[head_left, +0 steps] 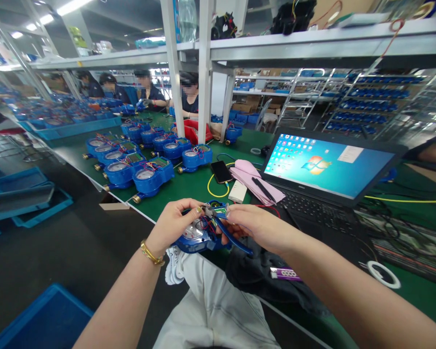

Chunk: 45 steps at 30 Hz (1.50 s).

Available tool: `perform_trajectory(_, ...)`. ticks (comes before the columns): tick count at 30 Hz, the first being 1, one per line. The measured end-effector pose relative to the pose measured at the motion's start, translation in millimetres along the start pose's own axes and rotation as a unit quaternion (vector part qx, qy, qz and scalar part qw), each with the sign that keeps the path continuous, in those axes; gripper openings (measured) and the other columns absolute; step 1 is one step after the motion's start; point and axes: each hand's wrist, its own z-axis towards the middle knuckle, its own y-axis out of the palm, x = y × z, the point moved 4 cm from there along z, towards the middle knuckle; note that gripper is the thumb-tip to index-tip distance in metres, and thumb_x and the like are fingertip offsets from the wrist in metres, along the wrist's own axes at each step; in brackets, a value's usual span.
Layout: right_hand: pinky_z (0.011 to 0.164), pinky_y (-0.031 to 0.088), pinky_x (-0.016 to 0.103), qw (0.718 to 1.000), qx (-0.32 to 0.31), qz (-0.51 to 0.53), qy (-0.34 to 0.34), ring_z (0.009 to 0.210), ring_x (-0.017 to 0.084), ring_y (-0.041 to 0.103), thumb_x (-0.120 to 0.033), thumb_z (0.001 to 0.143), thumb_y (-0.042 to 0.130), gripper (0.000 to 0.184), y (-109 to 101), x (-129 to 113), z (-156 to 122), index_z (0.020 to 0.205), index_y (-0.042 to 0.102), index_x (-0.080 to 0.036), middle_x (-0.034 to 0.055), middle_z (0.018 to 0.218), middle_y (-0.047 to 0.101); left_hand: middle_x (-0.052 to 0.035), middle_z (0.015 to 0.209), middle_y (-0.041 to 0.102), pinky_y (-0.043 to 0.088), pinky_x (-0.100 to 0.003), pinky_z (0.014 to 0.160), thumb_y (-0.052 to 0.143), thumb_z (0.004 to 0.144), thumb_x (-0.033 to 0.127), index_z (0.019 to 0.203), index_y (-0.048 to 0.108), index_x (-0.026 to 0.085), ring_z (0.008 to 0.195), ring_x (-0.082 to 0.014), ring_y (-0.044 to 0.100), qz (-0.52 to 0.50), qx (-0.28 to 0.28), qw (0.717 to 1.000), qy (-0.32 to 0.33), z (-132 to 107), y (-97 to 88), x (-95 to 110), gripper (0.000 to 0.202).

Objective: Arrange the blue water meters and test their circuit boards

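Note:
My left hand (174,224) is wrapped round a blue water meter (196,238), holding it above my lap near the table's front edge. Red and blue wires stick out of the meter's top. My right hand (252,226) grips blue-handled pliers (228,231), whose jaws sit at the wires between my two hands. Both hands are closed on what they hold.
Several blue meters (145,162) stand in rows on the green table (192,186). An open laptop (327,167), a phone (221,171), a pink cloth with a pen (256,183) and cables lie to the right. Blue trays (39,320) sit on the floor left. People sit at the far end.

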Motion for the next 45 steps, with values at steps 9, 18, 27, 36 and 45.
perform_trajectory(9,0.061,0.038,0.028,0.991,0.039,-0.085,-0.101,0.065,0.016,0.053,-0.042,0.075,0.045,0.024,-30,-5,-20,0.071,0.052,-0.019,0.0027,0.069,0.062,-0.0068,0.102,0.069,0.047,-0.032,0.081,0.059,0.08,0.039,0.071,0.061,0.017,0.094,-0.0226,0.062,-0.021,-0.004,1.0,-0.022,-2,0.4,1,0.023)
perform_trajectory(18,0.07,0.04,0.034,0.77,0.195,-0.607,-0.026,0.08,0.022,0.055,-0.029,0.083,0.045,0.015,-74,37,-38,0.084,0.054,-0.017,0.0095,0.096,0.055,-0.0055,0.094,0.066,0.046,-0.035,0.08,0.057,0.079,0.047,0.082,0.058,0.019,0.091,-0.0226,0.061,0.096,0.046,0.994,-0.006,1,-1.1,2,0.028)
perform_trajectory(27,0.084,0.044,0.036,0.706,0.064,-0.689,-0.151,0.099,0.027,0.055,-0.023,0.078,0.058,0.024,-62,25,59,0.099,0.063,-0.011,0.0151,0.108,0.056,-0.0036,0.085,0.061,0.046,-0.035,0.078,0.053,0.078,0.046,0.088,0.055,0.02,0.081,-0.0202,0.059,0.191,0.118,0.974,0.012,-1,3.1,5,0.028)
perform_trajectory(36,0.096,0.038,0.024,0.744,0.06,-0.643,-0.173,0.117,0.019,0.05,-0.026,0.079,0.065,0.027,-67,17,114,0.106,0.065,-0.02,0.0049,0.137,0.047,-0.0038,0.083,0.062,0.045,-0.034,0.074,0.051,0.08,0.051,0.088,0.056,0.02,0.078,-0.0214,0.059,0.235,0.115,0.965,0.001,2,1.2,2,0.032)
perform_trajectory(45,0.085,0.046,0.038,0.757,0.217,-0.616,0.033,0.095,0.023,0.061,-0.02,0.086,0.056,0.018,-154,49,50,0.098,0.068,-0.015,0.0112,0.1,0.068,-0.003,0.083,0.062,0.047,-0.032,0.073,0.048,0.082,0.046,0.089,0.057,0.02,0.078,-0.0203,0.059,0.219,0.108,0.97,0.01,2,2.4,4,0.028)
